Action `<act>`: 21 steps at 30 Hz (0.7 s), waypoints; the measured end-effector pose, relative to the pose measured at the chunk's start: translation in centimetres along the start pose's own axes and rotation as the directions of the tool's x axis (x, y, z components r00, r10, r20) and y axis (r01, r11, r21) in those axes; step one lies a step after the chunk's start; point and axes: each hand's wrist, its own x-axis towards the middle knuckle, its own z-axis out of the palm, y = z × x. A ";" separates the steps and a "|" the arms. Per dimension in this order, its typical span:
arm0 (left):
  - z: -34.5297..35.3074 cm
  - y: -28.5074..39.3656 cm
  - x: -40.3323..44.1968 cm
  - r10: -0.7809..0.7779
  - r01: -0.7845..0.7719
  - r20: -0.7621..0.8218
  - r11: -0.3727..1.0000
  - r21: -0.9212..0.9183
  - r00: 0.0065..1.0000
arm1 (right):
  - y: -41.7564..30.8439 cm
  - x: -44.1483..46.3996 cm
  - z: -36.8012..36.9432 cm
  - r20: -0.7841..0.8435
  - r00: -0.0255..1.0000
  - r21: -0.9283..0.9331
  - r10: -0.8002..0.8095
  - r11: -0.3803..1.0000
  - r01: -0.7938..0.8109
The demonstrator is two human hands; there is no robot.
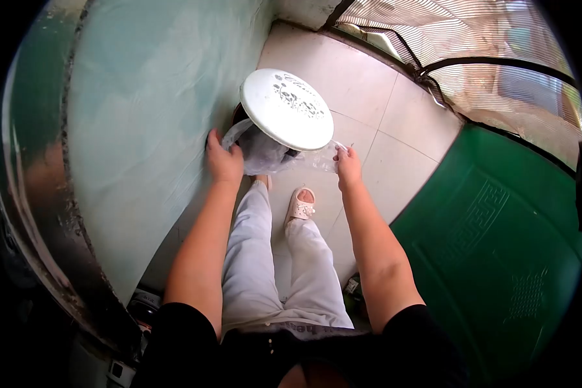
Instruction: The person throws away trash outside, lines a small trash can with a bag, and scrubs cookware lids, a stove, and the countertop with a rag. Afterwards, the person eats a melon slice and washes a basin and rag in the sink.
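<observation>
A thin clear plastic bag (268, 155) is stretched between my two hands, its mouth spread wide below the near edge of a round white stool top or lid (284, 107) printed with a grey floral pattern. At the bag's left side, my left hand (226, 160) grips the plastic, close to the pale wall. My right hand (348, 167) pinches the opposite edge with fingers closed. Something dark shows through or behind the bag under the white disc; I cannot make out what it is.
To the left rises a pale green wall panel (155, 110). A large green plastic surface (491, 246) with embossed patterns fills the lower right. Striped mesh screen (485, 39) with dark framing borders the top right. My slippered feet stand on light floor tiles (394, 161).
</observation>
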 end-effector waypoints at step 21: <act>4.8 1.7 8.1 -0.517 0.826 0.653 0.243 -0.508 0.553 | -2.1 3.3 1.5 0.173 0.968 0.132 -0.184 0.978 0.162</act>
